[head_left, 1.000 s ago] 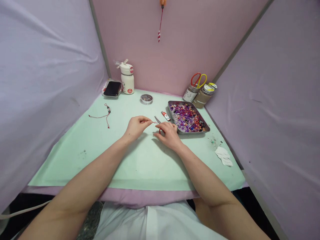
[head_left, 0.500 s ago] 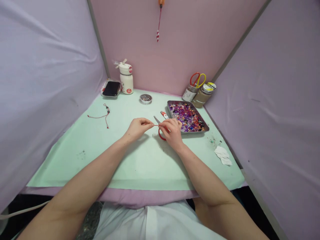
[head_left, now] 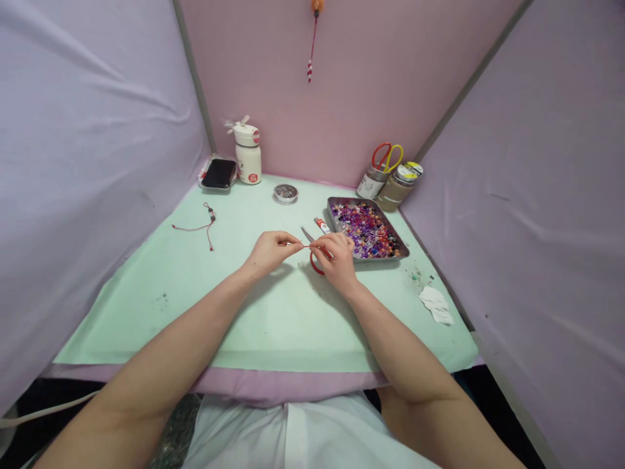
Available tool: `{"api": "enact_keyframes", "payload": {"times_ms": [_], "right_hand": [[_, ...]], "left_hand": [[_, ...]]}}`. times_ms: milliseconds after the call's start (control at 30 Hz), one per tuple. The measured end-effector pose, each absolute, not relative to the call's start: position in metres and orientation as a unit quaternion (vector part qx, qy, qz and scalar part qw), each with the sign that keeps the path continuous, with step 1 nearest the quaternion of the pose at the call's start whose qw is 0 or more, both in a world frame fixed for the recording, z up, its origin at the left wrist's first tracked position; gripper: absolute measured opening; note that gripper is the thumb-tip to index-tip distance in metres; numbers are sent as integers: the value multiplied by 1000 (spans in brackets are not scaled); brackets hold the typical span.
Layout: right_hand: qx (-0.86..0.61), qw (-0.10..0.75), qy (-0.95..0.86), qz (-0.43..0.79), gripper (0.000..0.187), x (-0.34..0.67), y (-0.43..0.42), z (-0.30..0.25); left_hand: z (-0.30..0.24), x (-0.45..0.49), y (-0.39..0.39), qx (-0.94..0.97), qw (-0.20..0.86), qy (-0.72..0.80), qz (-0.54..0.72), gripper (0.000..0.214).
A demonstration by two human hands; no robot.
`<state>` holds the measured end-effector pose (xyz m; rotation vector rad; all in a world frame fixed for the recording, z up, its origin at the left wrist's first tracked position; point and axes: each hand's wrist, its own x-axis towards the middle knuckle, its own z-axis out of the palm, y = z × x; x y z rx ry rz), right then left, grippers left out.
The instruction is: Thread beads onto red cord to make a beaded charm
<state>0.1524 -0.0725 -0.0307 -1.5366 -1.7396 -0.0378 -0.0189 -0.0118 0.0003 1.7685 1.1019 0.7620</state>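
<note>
A short stretch of red cord (head_left: 306, 246) runs between my two hands above the middle of the table. My left hand (head_left: 271, 253) pinches one end between thumb and fingertips. Close beside it, my right hand (head_left: 336, 257) is closed on the other part of the cord. Under the right hand lie red-handled scissors (head_left: 316, 264), partly hidden, with their blades pointing away to the left. A metal tray of mixed beads (head_left: 365, 227) is just beyond that hand. At the left lies a red cord bracelet (head_left: 211, 215) with dark beads and loose ends.
Behind the hands are a small round container (head_left: 286, 193) and a red-and-white lighter (head_left: 322, 225). Along the back stand a white bottle (head_left: 249, 159), a phone (head_left: 219, 174), a tin with scissors (head_left: 371, 182) and a jar (head_left: 398, 189). Crumpled tissue (head_left: 436, 305) lies at right.
Both hands keep their pinch on the red cord, almost still. The whole view has shifted very slightly; nothing on the table has moved.
</note>
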Motion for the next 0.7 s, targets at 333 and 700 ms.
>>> {"api": "enact_keyframes", "payload": {"times_ms": [333, 700], "right_hand": [[-615, 387, -687, -1, 19, 151, -72, -31], [-620, 375, -689, 8, 15, 150, -71, -33]], "left_hand": [[-5, -22, -8, 800, 322, 405, 303, 24], [-1, -23, -10, 798, 321, 412, 299, 22]]}}
